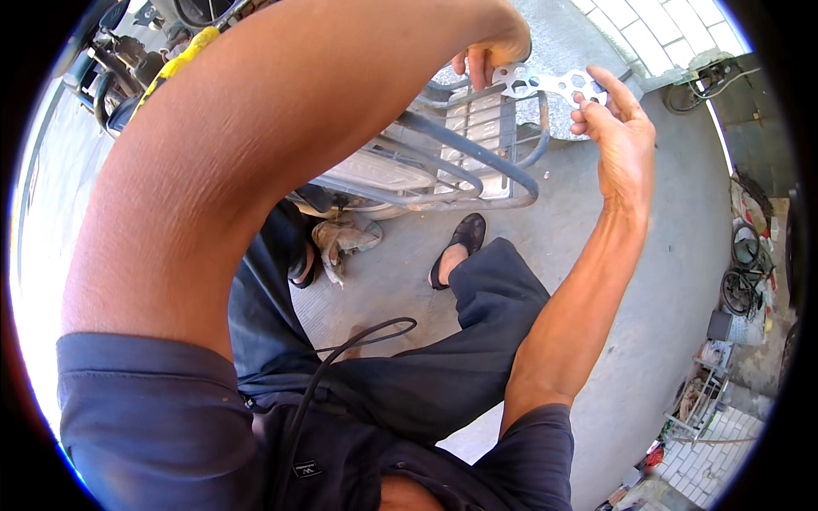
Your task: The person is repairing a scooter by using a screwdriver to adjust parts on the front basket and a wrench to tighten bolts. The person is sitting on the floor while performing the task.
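Note:
My right hand [626, 140] pinches one end of a flat silver multi-hole bicycle wrench [558, 84] between thumb and fingers. The wrench lies across above the end of a grey metal rack [477, 155] made of bent tubes. Reaching across from the left, my left hand [494, 51] is bent down at the wrist by the wrench's other end and the rack's far bars. Its fingers are curled; what they grip, if anything, is hidden behind the hand.
A crumpled rag [343, 243] lies on the concrete floor [630, 341] beside my feet. A black cable [319, 375] hangs in front of my body. Bicycles [740, 289] and clutter line the right side. Machine parts with a yellow piece [183, 60] stand at upper left.

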Action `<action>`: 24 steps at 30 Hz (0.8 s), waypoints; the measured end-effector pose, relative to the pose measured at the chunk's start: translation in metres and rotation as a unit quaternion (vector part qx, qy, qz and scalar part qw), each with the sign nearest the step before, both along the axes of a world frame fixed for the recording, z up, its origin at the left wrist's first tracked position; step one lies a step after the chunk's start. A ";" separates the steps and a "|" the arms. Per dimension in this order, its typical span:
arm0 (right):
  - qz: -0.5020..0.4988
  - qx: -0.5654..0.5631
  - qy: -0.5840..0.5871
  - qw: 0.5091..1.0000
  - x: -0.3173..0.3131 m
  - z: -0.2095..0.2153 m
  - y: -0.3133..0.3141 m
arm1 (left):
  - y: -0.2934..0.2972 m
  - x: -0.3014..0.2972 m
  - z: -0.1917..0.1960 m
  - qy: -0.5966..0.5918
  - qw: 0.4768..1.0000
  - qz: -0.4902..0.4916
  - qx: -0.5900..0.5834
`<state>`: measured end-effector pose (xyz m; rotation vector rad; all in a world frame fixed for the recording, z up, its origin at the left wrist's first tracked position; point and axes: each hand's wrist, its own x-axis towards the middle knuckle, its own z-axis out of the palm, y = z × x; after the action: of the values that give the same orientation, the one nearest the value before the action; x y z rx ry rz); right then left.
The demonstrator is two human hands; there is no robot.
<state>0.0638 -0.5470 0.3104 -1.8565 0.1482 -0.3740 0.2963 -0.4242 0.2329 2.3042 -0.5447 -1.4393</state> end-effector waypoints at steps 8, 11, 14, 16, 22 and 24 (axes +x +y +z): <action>0.023 0.074 -0.015 0.997 -0.005 -0.005 -0.031 | 0.013 -0.025 0.043 -0.013 0.997 -0.008 -0.078; 0.023 0.080 -0.024 0.996 -0.004 -0.004 -0.033 | 0.020 -0.026 0.042 0.030 0.991 -0.036 -0.123; 0.010 0.084 -0.032 0.996 -0.010 -0.007 -0.038 | 0.028 -0.057 0.073 0.050 0.985 0.009 -0.165; 0.011 0.086 -0.043 0.995 -0.009 -0.006 -0.040 | 0.032 -0.054 0.075 0.054 0.975 -0.010 -0.214; -0.012 0.100 -0.071 0.992 -0.012 -0.009 -0.049 | 0.042 -0.098 0.113 -0.082 0.951 0.030 -0.296; -0.010 0.100 -0.076 0.992 -0.012 -0.009 -0.052 | 0.042 -0.097 0.113 -0.088 0.948 0.038 -0.303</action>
<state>0.0516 -0.5991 0.3017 -1.6233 0.0964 -0.4945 0.1993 -0.3823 0.3459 1.9297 -0.8079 -0.8679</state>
